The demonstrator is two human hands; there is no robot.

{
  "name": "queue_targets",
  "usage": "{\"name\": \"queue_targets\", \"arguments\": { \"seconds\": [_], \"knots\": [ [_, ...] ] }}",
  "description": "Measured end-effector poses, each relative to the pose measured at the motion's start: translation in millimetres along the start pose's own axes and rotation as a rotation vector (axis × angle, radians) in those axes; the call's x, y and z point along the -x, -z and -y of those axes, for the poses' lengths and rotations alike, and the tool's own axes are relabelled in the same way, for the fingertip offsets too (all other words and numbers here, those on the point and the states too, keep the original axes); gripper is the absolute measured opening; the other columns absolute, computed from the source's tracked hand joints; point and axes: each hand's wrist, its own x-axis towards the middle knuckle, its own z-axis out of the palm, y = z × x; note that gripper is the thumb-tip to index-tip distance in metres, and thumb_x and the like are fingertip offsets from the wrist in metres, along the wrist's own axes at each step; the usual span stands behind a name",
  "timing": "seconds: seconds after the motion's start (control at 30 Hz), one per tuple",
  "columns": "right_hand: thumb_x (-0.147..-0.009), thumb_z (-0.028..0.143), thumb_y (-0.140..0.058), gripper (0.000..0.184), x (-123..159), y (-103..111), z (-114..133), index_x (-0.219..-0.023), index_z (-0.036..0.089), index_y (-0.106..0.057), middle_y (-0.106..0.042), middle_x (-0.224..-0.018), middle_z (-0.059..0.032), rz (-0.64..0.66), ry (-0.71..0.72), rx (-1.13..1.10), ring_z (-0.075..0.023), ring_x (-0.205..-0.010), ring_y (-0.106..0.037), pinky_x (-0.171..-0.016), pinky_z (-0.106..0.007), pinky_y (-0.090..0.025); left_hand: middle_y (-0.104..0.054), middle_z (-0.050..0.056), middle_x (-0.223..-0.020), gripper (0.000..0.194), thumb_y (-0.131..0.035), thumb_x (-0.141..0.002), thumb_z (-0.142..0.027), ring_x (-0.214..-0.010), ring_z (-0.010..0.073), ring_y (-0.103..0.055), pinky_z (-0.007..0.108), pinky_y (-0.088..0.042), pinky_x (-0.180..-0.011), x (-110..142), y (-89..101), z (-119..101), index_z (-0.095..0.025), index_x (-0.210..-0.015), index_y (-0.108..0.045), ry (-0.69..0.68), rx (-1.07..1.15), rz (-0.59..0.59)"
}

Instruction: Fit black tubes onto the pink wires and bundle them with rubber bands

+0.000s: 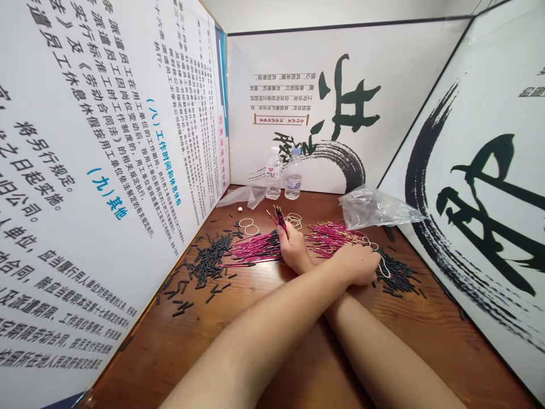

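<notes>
My forearms cross, so my left hand [361, 264] lies on the right and my right hand [293, 247] in the middle. A small upright bundle of thin pink sticks with black sleeves [279, 216] is gripped in my right hand. My left hand is closed and palm down, its fingertips mostly hidden, beside pale rubber bands [385, 267] and a pile of short black tubes [398, 275]. Pink sticks with gold ends [330, 237] lie between the hands. More pink sticks, with some black ends [251, 248], lie left of my right hand.
A larger pile of black tubes [210, 253] spreads at the left. More rubber bands [249, 226] lie behind the sticks. Two water bottles [293, 176] stand at the back, with a clear plastic bag [378, 207] to their right. Printed panels [298, 57] enclose the wooden table [179, 346].
</notes>
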Motion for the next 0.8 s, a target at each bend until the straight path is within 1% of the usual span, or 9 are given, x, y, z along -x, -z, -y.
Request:
{"name": "queue_targets", "arguments": {
  "seconds": [0.07,0.13,0.23,0.43,0.53,0.6,0.7,0.8],
  "knots": [
    [-0.094,0.039,-0.033,0.028,1,0,0,-0.080,0.021,-0.049,-0.050,-0.066,0.0006,0.009,0.010,0.008,-0.0144,-0.060,-0.043,-0.059,-0.025,-0.030,-0.061,0.015,-0.110,0.028,-0.042,-0.089,-0.026,-0.102,0.0242,-0.058,0.037,-0.047,-0.084,2,-0.4,0,-0.011,-0.105,-0.060,0.039,-0.020,-0.083],
    [-0.094,0.039,-0.033,0.028,1,1,0,-0.079,0.021,-0.048,-0.049,-0.065,0.0010,0.007,0.007,0.004,-0.0143,-0.059,-0.043,-0.059,-0.025,-0.029,-0.060,0.014,-0.112,0.029,-0.037,-0.090,-0.022,-0.105,0.0242,-0.056,0.038,-0.046,-0.086,2,-1.4,0,-0.010,-0.107,-0.059,0.084,-0.036,-0.128],
    [-0.094,0.039,-0.033,0.028,1,1,0,-0.078,0.020,-0.048,-0.049,-0.064,0.0015,-0.009,0.002,-0.002,-0.0139,-0.058,-0.042,-0.058,-0.025,-0.028,-0.061,0.014,-0.111,0.031,-0.033,-0.092,-0.018,-0.106,0.0245,-0.055,0.038,-0.046,-0.087,0,-4.3,-1,-0.010,-0.107,-0.059,0.117,-0.030,-0.088],
    [-0.094,0.041,-0.033,0.029,2,0,-1,-0.077,0.021,-0.046,-0.047,-0.062,0.0023,-0.026,-0.020,-0.013,-0.0141,-0.057,-0.042,-0.057,-0.025,-0.028,-0.062,0.017,-0.105,0.031,-0.034,-0.091,-0.016,-0.100,0.0253,-0.059,0.038,-0.047,-0.083,-3,-3.2,-5,-0.007,-0.108,-0.059,0.087,0.003,0.004],
    [-0.095,0.040,-0.032,0.029,2,0,0,-0.078,0.021,-0.045,-0.046,-0.063,0.0025,-0.027,-0.011,-0.016,-0.0139,-0.057,-0.042,-0.057,-0.025,-0.028,-0.061,0.017,-0.105,0.030,-0.037,-0.090,-0.017,-0.099,0.0258,-0.058,0.038,-0.047,-0.083,-2,-2.2,-6,-0.009,-0.107,-0.060,0.093,0.018,0.031],
    [-0.095,0.040,-0.033,0.028,2,0,1,-0.077,0.021,-0.045,-0.046,-0.063,0.0027,-0.020,-0.003,-0.009,-0.0136,-0.057,-0.042,-0.057,-0.025,-0.028,-0.060,0.015,-0.106,0.029,-0.038,-0.090,-0.020,-0.102,0.0259,-0.056,0.038,-0.046,-0.084,-2,-3.8,-4,-0.013,-0.107,-0.061,0.088,0.012,0.020],
    [-0.094,0.039,-0.033,0.028,2,0,1,-0.076,0.021,-0.045,-0.046,-0.062,0.0026,-0.012,0.002,0.006,-0.0136,-0.056,-0.041,-0.057,-0.025,-0.028,-0.057,0.013,-0.108,0.029,-0.038,-0.090,-0.021,-0.105,0.0252,-0.053,0.038,-0.044,-0.085,-4,-5.0,-2,-0.019,-0.107,-0.061,0.032,-0.008,-0.045],
    [-0.094,0.041,-0.033,0.029,1,0,-1,-0.078,0.021,-0.047,-0.047,-0.063,0.0020,-0.021,-0.014,-0.005,-0.0140,-0.058,-0.042,-0.058,-0.025,-0.029,-0.056,0.012,-0.104,0.028,-0.036,-0.089,-0.017,-0.099,0.0228,-0.052,0.036,-0.044,-0.083,-5,5.6,-7,-0.017,-0.107,-0.058,-0.028,0.009,-0.113]
  ]
}}
